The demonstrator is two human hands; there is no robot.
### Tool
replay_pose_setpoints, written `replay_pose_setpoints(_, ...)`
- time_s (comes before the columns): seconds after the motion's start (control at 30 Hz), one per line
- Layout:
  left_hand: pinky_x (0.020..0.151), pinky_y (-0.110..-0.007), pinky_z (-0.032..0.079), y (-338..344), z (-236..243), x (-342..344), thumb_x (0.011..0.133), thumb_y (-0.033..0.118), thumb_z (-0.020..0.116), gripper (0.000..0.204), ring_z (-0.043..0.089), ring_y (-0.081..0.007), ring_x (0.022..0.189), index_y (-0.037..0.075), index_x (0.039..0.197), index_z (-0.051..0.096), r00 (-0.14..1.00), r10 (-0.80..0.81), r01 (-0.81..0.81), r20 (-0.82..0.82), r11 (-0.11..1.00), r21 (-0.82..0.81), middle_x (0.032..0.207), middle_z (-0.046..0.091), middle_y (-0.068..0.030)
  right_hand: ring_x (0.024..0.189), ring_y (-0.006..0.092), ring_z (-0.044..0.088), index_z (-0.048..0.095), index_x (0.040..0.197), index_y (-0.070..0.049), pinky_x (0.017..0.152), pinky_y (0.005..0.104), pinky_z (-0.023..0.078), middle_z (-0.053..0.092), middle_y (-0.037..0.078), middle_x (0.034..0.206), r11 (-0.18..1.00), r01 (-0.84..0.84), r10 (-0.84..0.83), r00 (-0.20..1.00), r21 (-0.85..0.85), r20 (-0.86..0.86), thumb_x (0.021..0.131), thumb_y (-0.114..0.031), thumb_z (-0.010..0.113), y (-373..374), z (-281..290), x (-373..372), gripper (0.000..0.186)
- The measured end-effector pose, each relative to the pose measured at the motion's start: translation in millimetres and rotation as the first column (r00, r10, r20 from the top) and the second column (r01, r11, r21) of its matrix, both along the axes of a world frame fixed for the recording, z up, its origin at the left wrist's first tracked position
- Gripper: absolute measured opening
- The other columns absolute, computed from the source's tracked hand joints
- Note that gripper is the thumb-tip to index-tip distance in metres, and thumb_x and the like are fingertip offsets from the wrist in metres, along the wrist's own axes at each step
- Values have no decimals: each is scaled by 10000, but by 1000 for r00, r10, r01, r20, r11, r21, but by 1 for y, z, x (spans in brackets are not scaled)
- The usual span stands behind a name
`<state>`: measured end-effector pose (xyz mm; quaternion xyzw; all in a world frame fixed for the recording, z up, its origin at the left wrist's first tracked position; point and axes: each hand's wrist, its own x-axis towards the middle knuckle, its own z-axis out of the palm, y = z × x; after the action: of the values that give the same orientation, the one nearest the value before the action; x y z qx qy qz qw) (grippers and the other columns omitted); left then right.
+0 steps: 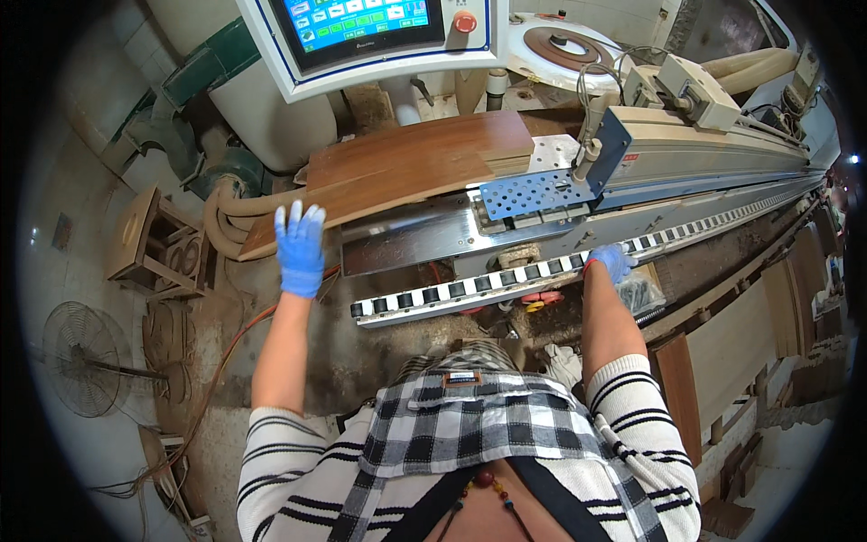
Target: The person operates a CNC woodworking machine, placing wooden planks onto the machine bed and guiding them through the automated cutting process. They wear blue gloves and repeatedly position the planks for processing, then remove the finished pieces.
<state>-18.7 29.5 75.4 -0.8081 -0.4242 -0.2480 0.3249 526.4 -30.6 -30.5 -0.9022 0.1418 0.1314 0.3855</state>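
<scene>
My left hand [301, 248], in a blue glove, is open, fingers stretched, at the front edge of a brown wood board [379, 194] that lies at a slant with more boards [424, 140] behind it. My right hand [610, 262], also gloved, has its fingers curled on the white rail with black rollers [479, 287] along the machine's front. Right of the boards, a perforated blue plate [537, 194] is fixed at the end of the long machine beam [686, 154], over a steel bed [397, 248].
A control screen [352, 23] with a red button stands above. At left are hoses [221, 212], a wooden stool [149, 244], a standing fan [77, 361] and an orange cable [235, 339] on the floor. Wooden panels [731, 352] lie along the right. A white disc [537, 72] sits behind.
</scene>
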Motion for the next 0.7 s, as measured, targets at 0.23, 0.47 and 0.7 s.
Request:
replay_pose_setpoints(0.23,1075,-536,297,-82,-25,-37,736,-21,552,412,470,-319,1212,50,1141,563,999,-54,52,-5,988,-143,1180,553,-103,1153,344,512,298,1402,-73,942,464,426,470,183,1309,998,-11,15,998,-65,54,936,-430,397,2,0,-6,595)
replay_pose_setpoints(0.47,1025,-410,378,-67,-68,22,846,69,538,377,503,-295,1192,75,1222,550,997,-73,75,20,894,-441,1250,567,-106,1145,339,502,200,1466,-82,946,447,432,436,165,1345,997,-55,54,998,-52,-12,940,-397,380,0,7,-5,639)
replay_pose_setpoints(0.7,1010,-402,393,-21,-80,85,875,287,594,350,496,-300,1201,133,1189,614,992,-24,100,128,769,-632,1295,550,-103,1144,336,511,190,1467,-83,936,449,439,438,163,1341,995,-66,66,998,-80,-12,939,-407,386,0,6,-5,649)
